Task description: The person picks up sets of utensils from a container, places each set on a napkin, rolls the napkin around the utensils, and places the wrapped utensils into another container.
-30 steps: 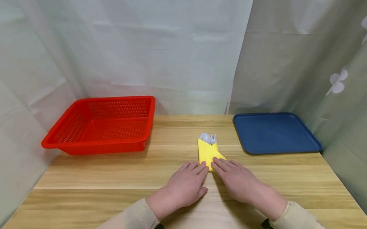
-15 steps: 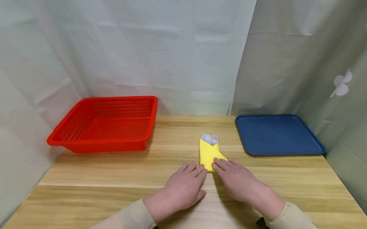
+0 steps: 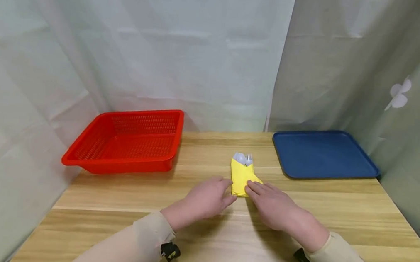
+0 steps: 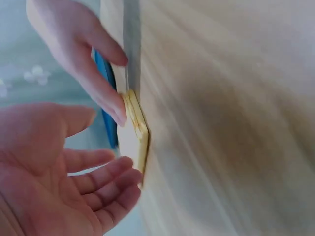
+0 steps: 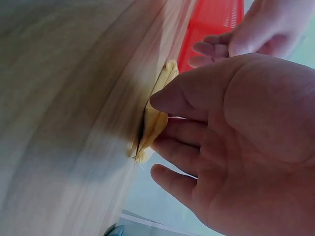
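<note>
A folded yellow napkin (image 3: pixel 240 176) lies on the table, wrapped around pale plastic cutlery. From its far end stick out a spoon (image 3: pixel 241 158), a fork (image 3: pixel 249 159) and a partly hidden piece beside the spoon. My right hand (image 3: pixel 274 205) rests its fingertips on the napkin's right near part, fingers nearly straight. At the napkin's left edge is my left hand (image 3: pixel 208 197), thumb apart and fingers loosely bent. In the left wrist view, the fingertips (image 4: pixel 129 184) of this hand are close beside the napkin's edge; whether they touch it, I cannot tell.
A red perforated plastic basket (image 3: pixel 128 163) stands at the back left. The blue tray (image 3: pixel 325 155) lies flat at the back right. Pale curtains (image 3: pixel 201 55) hang behind the wooden table (image 3: pixel 119 223) and along its sides.
My left hand has lifted off the napkin's near left part and shifted to its left edge, thumb now nearer the napkin. My right hand stays on the napkin. The view has turned slightly left.
</note>
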Demonstrator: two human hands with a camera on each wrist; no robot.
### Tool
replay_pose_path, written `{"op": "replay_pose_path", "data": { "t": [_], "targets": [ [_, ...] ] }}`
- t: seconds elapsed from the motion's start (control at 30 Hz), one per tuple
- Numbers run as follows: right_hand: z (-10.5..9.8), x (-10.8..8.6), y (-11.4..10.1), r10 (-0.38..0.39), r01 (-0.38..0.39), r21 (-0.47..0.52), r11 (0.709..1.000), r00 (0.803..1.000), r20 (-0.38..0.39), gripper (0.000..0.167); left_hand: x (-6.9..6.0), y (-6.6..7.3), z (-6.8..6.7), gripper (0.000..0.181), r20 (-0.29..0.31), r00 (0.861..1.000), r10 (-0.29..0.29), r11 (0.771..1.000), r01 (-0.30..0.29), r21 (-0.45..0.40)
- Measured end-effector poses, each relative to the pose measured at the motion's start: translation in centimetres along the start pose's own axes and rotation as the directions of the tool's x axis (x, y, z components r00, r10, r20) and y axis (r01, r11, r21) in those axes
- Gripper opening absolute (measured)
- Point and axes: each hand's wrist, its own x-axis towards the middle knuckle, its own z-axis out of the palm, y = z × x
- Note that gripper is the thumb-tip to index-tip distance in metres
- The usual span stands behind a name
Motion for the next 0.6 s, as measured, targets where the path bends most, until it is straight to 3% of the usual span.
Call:
{"op": "replay_pose_path", "data": {
  "t": [0.13,0.27,0.43,0.6],
  "targets": [
    [-0.2,0.0,0.0,0.006,-0.007,0.009,1.0,1.0,0.021,0.056,2.1,-1.0,-0.5,0.043,0.007,0.994,-0.109,0.969,0.108,-0.221],
    [-0.3,-0.1,0.1,0.011,-0.011,0.019,1.0,0.999,0.033,0.056,3.5,-1.6,-0.9,0.045,0.076,0.97,-0.229,0.892,0.241,-0.383],
    [-0.3,0.0,0.1,0.001,-0.001,0.013,1.0,1.0,0.03,0.056,4.2,-1.5,-1.1,0.048,0.156,0.928,-0.339,0.792,0.371,-0.485],
    [-0.4,0.0,0.0,0.0,-0.001,0.018,1.0,0.999,0.042,0.056,4.5,-1.1,-1.1,0.036,0.214,0.889,-0.405,0.737,0.456,-0.498]
  ]
}}
